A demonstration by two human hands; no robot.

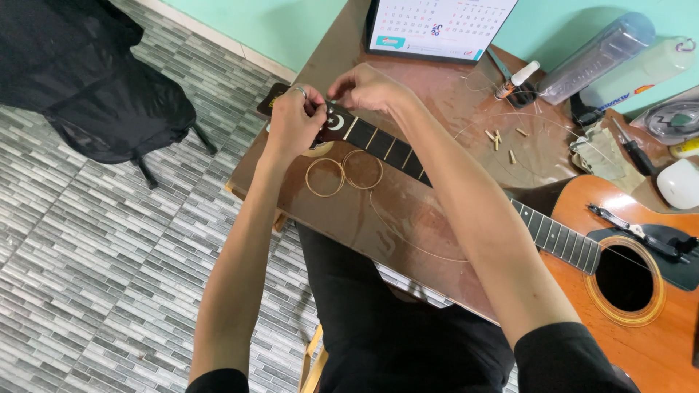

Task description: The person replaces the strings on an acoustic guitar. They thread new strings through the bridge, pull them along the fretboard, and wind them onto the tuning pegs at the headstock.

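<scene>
While under both hands (331, 109), guitar neck (397, 151) headstock-first toward upper left.

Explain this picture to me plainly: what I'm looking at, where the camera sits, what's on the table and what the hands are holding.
There is no machine here: a person works with bare hands, and the single camera sits on their head, looking down. An acoustic guitar lies across a brown table, body at the right, neck running left. Both hands meet at the guitar's headstock: the left hand, wearing a ring, grips it, and the right hand pinches something small there, too fine to identify. Beside them lie two coiled strings. Farther right are small pegs, a clear bottle and a desk calendar.
</scene>
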